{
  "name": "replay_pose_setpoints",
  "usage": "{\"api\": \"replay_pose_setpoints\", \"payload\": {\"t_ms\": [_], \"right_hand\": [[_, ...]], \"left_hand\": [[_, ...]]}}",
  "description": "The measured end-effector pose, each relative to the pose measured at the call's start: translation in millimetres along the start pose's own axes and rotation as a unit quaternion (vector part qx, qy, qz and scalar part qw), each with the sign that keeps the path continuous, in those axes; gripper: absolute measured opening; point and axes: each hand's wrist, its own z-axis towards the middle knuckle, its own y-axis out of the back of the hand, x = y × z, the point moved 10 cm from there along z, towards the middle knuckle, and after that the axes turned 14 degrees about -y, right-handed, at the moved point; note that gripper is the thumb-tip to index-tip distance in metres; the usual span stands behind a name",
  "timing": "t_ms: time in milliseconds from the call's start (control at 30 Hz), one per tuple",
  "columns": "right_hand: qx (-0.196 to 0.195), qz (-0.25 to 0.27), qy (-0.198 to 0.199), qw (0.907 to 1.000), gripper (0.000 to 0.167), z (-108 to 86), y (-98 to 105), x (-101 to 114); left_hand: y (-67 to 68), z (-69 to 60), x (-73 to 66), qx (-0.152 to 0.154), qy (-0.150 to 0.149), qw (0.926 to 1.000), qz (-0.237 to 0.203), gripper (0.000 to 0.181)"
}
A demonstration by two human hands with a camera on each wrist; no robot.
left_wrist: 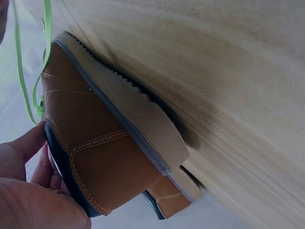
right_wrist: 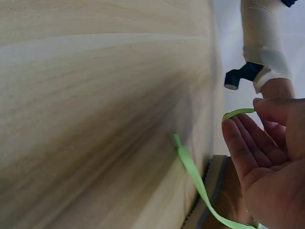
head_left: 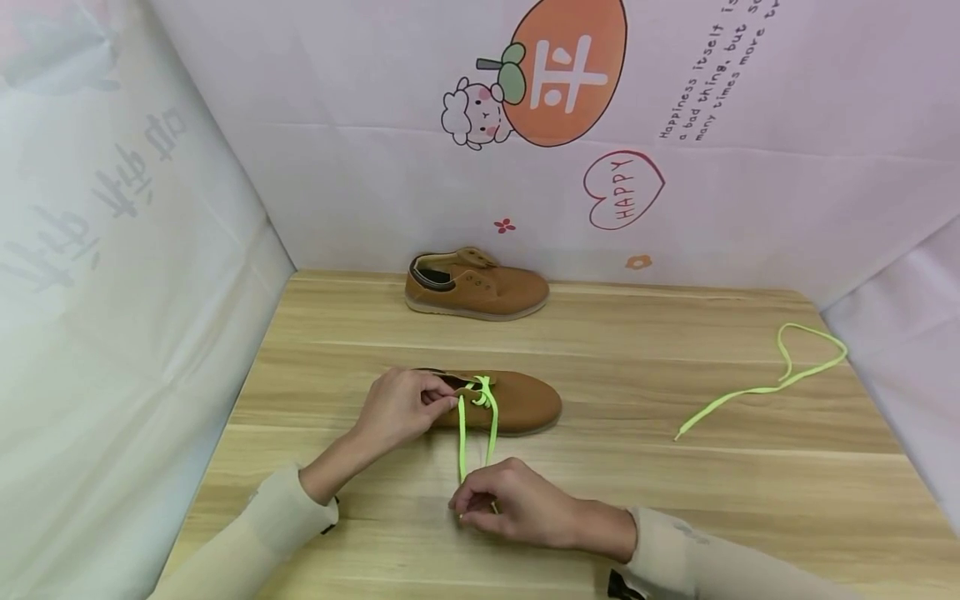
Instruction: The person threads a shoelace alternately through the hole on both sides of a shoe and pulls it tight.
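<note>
A brown shoe [head_left: 534, 406] lies on the table with its toe to the right, a neon-green shoelace [head_left: 462, 437] threaded at its eyelets. My left hand [head_left: 397, 406] holds the edge of the shoe's opening between thumb and fingers, as the left wrist view shows on the dark-lined collar [left_wrist: 59, 150]. In front of the shoe, my right hand [head_left: 521, 504] pinches one strand of the shoelace [right_wrist: 237, 112] between thumb and forefinger. The other strand hangs loose, its tip near the tabletop in the right wrist view. My left fingertips are partly hidden behind the collar.
A second brown shoe [head_left: 498, 292], with no lace in its visible eyelets, stands at the back near the printed white cloth [head_left: 360, 192]. Another neon-green shoelace [head_left: 738, 394] lies loosely curved on the right of the wooden table [head_left: 615, 358].
</note>
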Motion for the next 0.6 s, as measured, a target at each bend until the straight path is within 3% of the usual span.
{"api": "replay_pose_setpoints", "payload": {"t_ms": [233,600], "right_hand": [[0.005,-0.043,-0.017,0.9989,0.009,4.0,-12,-11],[0.033,-0.1,0.003,0.9944,0.007,3.3,-27,-12]], "left_hand": [[0.1,-0.2,-0.3,0.0,-0.005,1.0,0.005,0.005],[0.8,-0.4,-3.4,-0.004,-0.014,0.9998,0.017,0.006]]}}
